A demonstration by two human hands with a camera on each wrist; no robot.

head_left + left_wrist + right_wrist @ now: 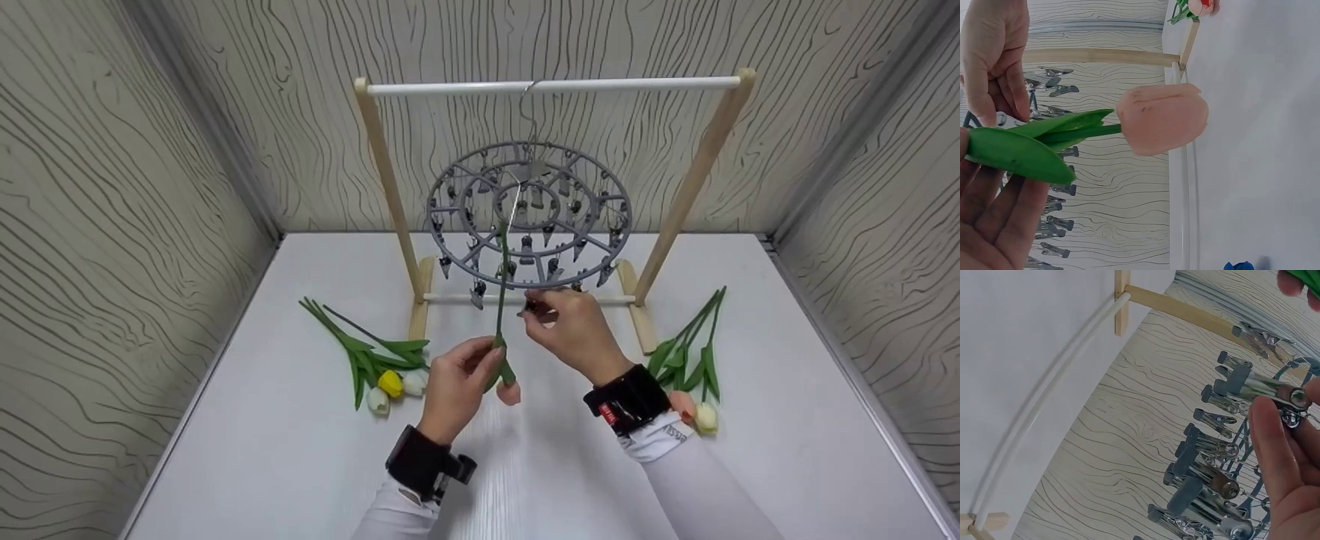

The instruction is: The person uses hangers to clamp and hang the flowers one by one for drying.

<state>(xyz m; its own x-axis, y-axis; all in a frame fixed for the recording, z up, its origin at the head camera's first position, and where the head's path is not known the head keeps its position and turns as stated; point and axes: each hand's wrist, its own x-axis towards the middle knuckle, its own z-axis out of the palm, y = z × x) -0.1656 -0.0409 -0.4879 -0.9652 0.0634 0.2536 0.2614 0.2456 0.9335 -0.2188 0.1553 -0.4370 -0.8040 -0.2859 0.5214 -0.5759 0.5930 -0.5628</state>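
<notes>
Left hand (457,386) pinches the pink tulip (508,393), long axis near vertical, bloom down; right hand (576,328), nearer the hanger (525,286), pinches a clip (1258,386) just right of the stem (502,292).

The right hand (1282,467) pinches a metal clip (1264,389) — other clips (1207,509) beside it; apart from it, the left hand (1290,284) holds a green leaf (1306,278), apparently.

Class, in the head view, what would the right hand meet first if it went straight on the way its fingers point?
Probably the right hand would meet the green stem of the tulip in the left hand; depth is unclear, so the clip hanger's rim might come first.
</notes>
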